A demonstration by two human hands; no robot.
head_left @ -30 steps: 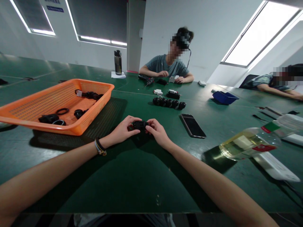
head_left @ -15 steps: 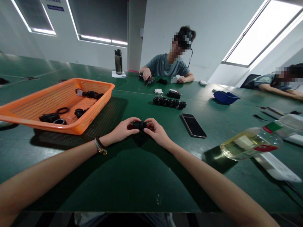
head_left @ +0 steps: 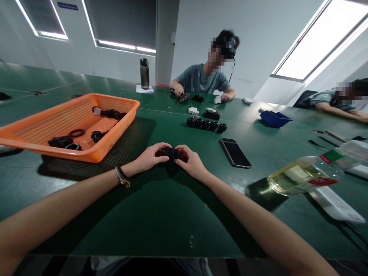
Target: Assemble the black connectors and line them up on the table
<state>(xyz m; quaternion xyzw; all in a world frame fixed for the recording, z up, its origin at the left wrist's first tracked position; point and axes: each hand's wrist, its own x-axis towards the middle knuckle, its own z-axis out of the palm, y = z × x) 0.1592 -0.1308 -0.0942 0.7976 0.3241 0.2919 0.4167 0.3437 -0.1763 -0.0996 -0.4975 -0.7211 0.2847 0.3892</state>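
Note:
Between my two hands is a small black cylindrical part, held level just above the green table. My left hand pinches its left end with thumb and fingers. On the other end, my right hand is closed in the same way, its fingertips partly hiding the part. Beyond my hands, a row of several similar black round parts lies on the table. To the left stands an orange basket with black fittings, black rings and a bundled dark cable in it.
A phone lies right of my hands. Farther right, a bottle of yellow liquid is near a white power strip. A blue tray, white and black blocks and a dark bottle are farther back. A co-worker holds a drill.
My hands stay around the black part, with a slight shift of the right fingers. Across the table, the co-worker's hand has moved a little with a white piece.

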